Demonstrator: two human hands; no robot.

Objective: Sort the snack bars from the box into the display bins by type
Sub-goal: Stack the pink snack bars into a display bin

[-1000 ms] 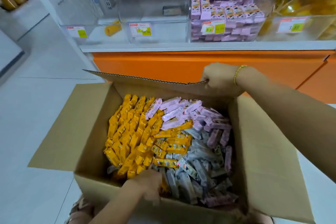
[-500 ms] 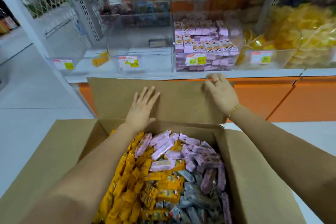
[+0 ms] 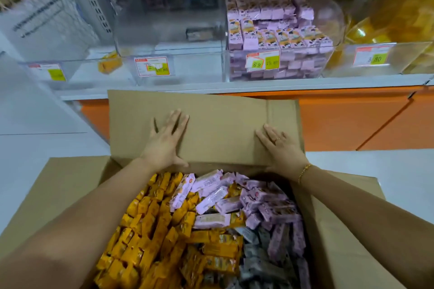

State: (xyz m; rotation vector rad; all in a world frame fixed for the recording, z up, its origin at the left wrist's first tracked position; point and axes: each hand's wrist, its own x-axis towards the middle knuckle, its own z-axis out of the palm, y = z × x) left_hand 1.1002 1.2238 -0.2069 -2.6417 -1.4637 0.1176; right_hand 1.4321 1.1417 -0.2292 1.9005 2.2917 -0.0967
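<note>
Flatly, both hands, left [image 3: 164, 145] and right [image 3: 283, 148], fingers straight, pressing smooth cardboard flap [image 3: 223, 124], crinkly foil bars [image 3: 211, 206] below.

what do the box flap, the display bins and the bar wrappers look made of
Box flap: plain brown cardboard, matte, creased near its right end.
Display bins: clear rigid plastic, probably acrylic, glossy; contents show through.
Bar wrappers: thin printed film, likely plastic, slightly shiny, crinkled ends.

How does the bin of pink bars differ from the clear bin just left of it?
The pink bin is stacked nearly full; the middle bin shows only one bar. The pink bin's packs are pink, the middle bin's bar dark. Both are clear and share a shelf.
</note>
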